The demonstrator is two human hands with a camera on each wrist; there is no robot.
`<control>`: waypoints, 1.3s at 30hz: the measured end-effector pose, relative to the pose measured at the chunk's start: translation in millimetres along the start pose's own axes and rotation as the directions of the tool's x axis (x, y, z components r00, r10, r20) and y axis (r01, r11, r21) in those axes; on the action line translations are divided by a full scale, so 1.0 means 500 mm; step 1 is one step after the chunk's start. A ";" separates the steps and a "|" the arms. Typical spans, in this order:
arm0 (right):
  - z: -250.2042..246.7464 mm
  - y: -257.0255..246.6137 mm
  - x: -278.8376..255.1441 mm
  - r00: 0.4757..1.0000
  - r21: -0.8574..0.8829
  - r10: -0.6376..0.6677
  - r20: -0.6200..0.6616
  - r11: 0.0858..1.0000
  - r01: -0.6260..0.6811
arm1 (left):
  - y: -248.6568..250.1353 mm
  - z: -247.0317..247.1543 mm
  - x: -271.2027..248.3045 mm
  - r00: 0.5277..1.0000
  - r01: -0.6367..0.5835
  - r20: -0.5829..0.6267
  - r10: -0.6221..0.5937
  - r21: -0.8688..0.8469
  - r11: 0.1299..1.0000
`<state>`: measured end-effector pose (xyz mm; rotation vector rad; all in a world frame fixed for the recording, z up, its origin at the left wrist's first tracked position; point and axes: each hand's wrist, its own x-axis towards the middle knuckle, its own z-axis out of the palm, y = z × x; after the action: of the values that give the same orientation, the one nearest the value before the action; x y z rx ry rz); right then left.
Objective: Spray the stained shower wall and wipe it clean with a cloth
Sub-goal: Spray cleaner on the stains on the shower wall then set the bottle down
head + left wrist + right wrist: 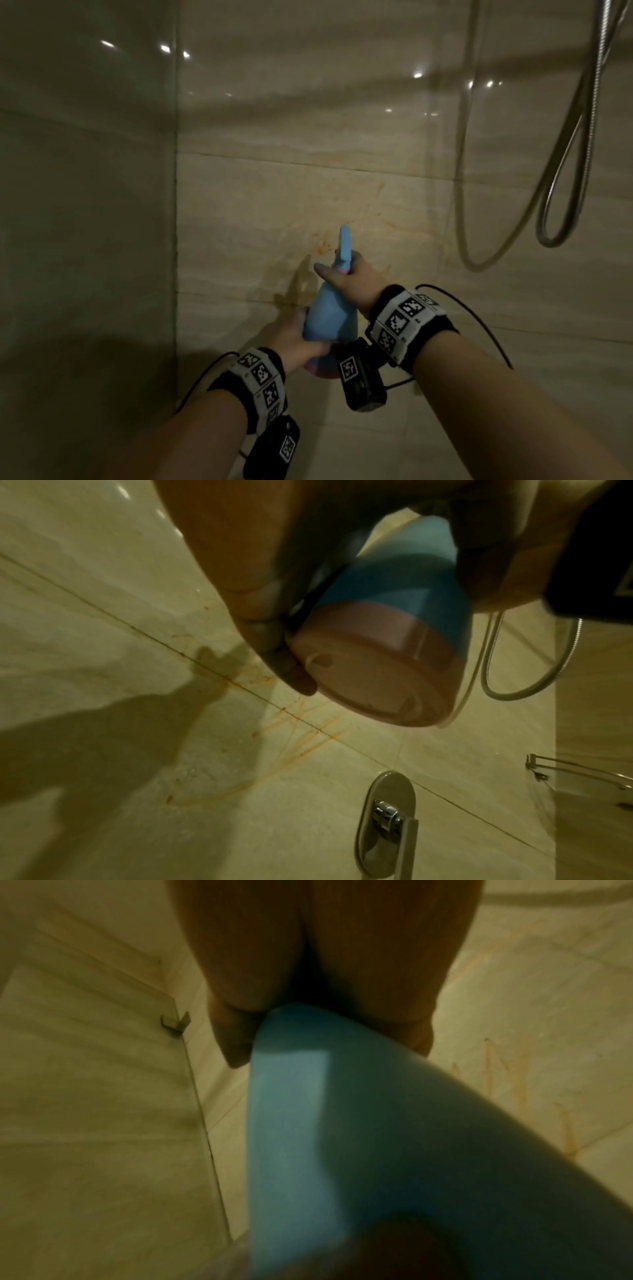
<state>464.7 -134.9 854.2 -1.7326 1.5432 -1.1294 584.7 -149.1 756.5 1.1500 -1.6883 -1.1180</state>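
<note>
A blue spray bottle (328, 317) with a pink base (373, 666) is held up in front of the beige tiled shower wall (308, 120). My right hand (346, 279) grips its neck just under the blue nozzle (344, 245), which points at the wall. My left hand (301, 337) holds the lower body, fingers curled round the base. Orange-brown stains (390, 226) streak the tile behind and right of the nozzle, and more stains (308, 739) run along a grout line. The bottle (342, 1150) fills the right wrist view. No cloth is in view.
A metal shower hose (561, 192) loops down the wall at the right. A glass panel (85, 205) closes the left side. The left wrist view shows a chrome mixer valve (387, 821) lower on the wall and a wire shelf (582, 772) at the right.
</note>
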 end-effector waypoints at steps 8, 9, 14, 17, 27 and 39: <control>0.023 -0.002 0.061 0.992 -0.072 -0.118 -0.043 0.991 0.115 | -0.013 -0.020 0.014 1.000 0.002 0.011 -0.003 0.094 0.996; 0.023 -0.005 0.064 0.990 -0.053 -0.135 -0.036 0.990 0.133 | -0.010 -0.023 0.016 1.000 0.005 0.001 -0.005 0.102 0.995; 0.023 0.002 0.074 0.986 -0.021 -0.169 -0.018 0.986 0.168 | -0.016 -0.027 0.021 0.999 0.005 -0.047 0.002 0.135 0.991; 0.025 0.010 0.086 0.984 -0.044 -0.177 -0.001 0.983 0.177 | -0.021 -0.025 0.023 0.999 0.000 -0.051 0.006 0.130 0.992; 0.042 0.017 0.149 0.993 -0.139 -0.118 0.010 0.983 0.118 | -0.029 -0.039 0.049 0.999 0.023 -0.038 -0.017 0.162 0.986; 0.030 0.060 0.139 0.998 -0.075 -0.038 -0.055 0.997 0.034 | -0.039 -0.016 0.068 0.999 0.034 0.027 -0.042 0.251 0.967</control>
<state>461.4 -210.0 837.0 -1.7980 1.6118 -1.1618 587.6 -187.3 744.5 1.3313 -1.8803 -0.9699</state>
